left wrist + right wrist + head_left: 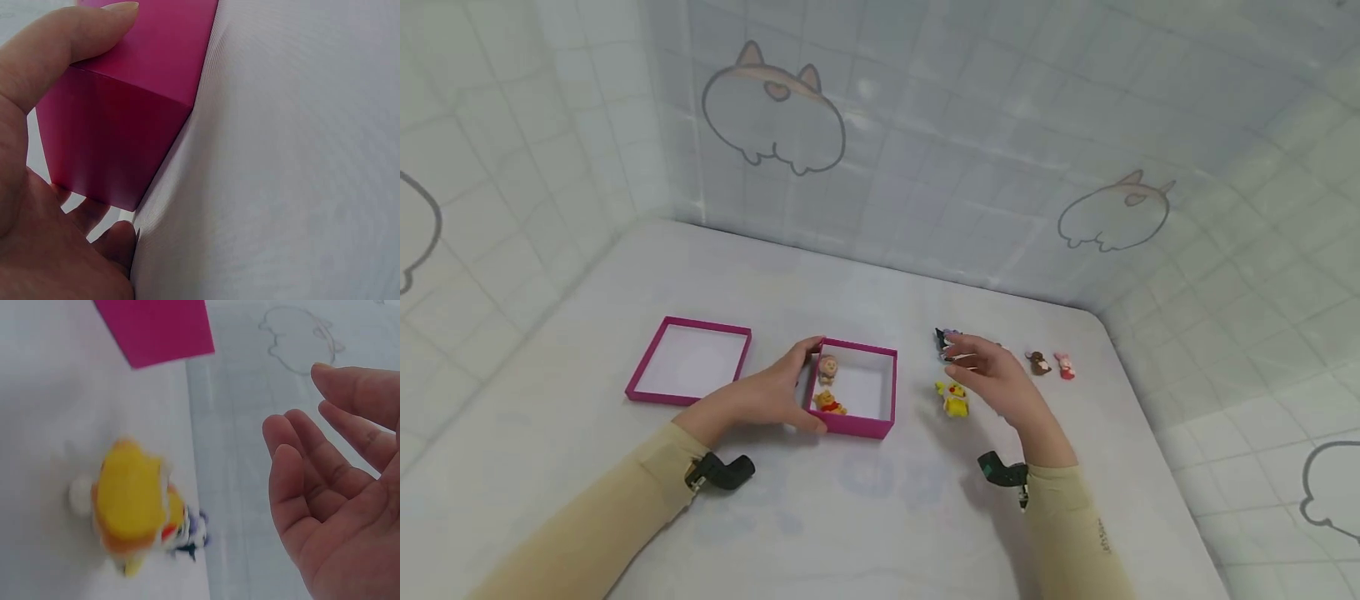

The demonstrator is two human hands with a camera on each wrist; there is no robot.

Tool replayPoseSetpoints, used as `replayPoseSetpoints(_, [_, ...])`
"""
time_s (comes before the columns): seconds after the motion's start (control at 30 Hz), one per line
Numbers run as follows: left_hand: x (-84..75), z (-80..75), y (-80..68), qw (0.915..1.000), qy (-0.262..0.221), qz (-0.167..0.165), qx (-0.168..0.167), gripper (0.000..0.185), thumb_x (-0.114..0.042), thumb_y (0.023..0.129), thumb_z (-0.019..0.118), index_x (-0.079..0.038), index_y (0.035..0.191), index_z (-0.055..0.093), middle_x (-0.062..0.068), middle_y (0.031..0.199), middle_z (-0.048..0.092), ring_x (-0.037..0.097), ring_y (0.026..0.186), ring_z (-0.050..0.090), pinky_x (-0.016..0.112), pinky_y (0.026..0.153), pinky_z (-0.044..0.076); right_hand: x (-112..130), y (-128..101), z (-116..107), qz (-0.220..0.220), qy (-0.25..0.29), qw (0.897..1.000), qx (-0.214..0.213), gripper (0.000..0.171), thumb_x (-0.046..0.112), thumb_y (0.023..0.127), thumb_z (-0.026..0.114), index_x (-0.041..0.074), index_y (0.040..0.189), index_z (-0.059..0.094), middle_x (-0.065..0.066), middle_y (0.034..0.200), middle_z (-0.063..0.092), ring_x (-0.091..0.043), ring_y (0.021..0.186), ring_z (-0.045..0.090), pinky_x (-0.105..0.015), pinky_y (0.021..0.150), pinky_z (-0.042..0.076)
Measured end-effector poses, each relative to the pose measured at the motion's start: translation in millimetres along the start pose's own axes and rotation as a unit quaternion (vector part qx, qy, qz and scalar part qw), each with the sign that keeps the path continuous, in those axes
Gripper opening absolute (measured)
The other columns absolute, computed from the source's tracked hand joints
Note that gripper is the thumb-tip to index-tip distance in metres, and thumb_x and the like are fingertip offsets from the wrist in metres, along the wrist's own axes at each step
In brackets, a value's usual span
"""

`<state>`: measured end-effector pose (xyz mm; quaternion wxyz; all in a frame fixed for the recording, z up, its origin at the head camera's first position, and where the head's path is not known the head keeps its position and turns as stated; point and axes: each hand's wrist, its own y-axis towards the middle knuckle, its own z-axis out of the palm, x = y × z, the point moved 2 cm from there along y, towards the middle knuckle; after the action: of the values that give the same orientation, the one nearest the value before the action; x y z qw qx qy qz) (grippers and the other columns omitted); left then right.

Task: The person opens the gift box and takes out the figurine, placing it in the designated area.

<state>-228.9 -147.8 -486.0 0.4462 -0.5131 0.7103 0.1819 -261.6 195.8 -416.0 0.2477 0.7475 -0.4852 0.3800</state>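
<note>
My left hand (pixel 769 398) grips the magenta box (pixel 859 426) from its left, thumb on the near wall and fingers round toward the far corner. In the left wrist view, the thumb lies across the box wall (pixel 147 56). Inside the white interior, along the left side, lie a small brownish figurine (pixel 828 367) and a yellow bear figurine (pixel 829 403) in red. My right hand (pixel 998 385) is raised with loosely bent, empty fingers, beside a yellow figurine (pixel 956 403). A dark-and-purple figurine (pixel 941 342) lies behind it, partly hidden by the fingers.
Left of the box lies a shallow magenta-rimmed lid (pixel 696 358), white inside up. A brown figurine (pixel 1039 363) and a pink figurine (pixel 1065 367) are farther right on the white table (pixel 820 533). Pale patterned walls (pixel 910 183) enclose the table's back and sides.
</note>
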Motion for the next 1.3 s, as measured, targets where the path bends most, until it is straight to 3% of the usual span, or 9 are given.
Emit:
replayPoseSetpoints(0.3, [-0.6, -1.0, -1.2, 0.9999, -0.013, -0.01, 0.005, 0.135, -0.049, 0.058, 0.093, -0.027, 0.156, 0.002, 0.005, 0.162, 0.012, 0.029, 0.147, 0.013, 0.059, 0.112, 0.028, 19.5, 16.2, 23.0, -0.03, 0.032, 0.999, 0.03, 0.046, 0.031, 0.091, 0.073, 0.027, 0.134, 0.06, 0.002, 0.122, 0.063, -0.019, 0.11, 0.062, -0.035, 0.087, 0.056])
replayPoseSetpoints(0.6, [-0.7, -0.8, -1.1, 0.9998, -0.017, -0.008, 0.004, 0.134, -0.047, 0.058, 0.093, -0.027, 0.156, 0.003, 0.003, 0.162, 0.013, 0.028, 0.147, 0.014, 0.059, 0.111, 0.028, 32.9, 29.6, 48.0, -0.055, 0.064, 0.994, 0.071, 0.044, 0.023, 0.092, 0.072, 0.022, 0.134, 0.06, -0.009, 0.125, 0.063, -0.018, 0.108, 0.064, -0.034, 0.089, 0.055])
replayPoseSetpoints(0.9, [-1.4, -2.5, -1.6, 0.9998, -0.018, -0.006, 0.003, 0.134, -0.047, 0.058, 0.093, -0.027, 0.156, 0.004, 0.004, 0.161, 0.015, 0.028, 0.147, 0.015, 0.059, 0.112, 0.028, 44.1, 40.9, 70.4, -0.061, 0.019, 0.993, 0.098, 0.041, 0.025, 0.094, 0.071, 0.015, 0.132, 0.062, -0.01, 0.122, 0.066, -0.012, 0.104, 0.065, -0.03, 0.086, 0.056])
replayPoseSetpoints(1.3, [0.9, -1.9, -0.9, 0.9998, -0.018, -0.005, 0.005, 0.135, -0.047, 0.059, 0.093, -0.027, 0.156, 0.002, 0.006, 0.161, 0.015, 0.028, 0.146, 0.017, 0.061, 0.111, 0.026, 58.9, 48.2, 92.4, -0.11, -0.018, 0.979, 0.169, 0.038, 0.017, 0.095, 0.069, 0.011, 0.131, 0.063, -0.011, 0.126, 0.064, -0.013, 0.108, 0.063, -0.025, 0.087, 0.054])
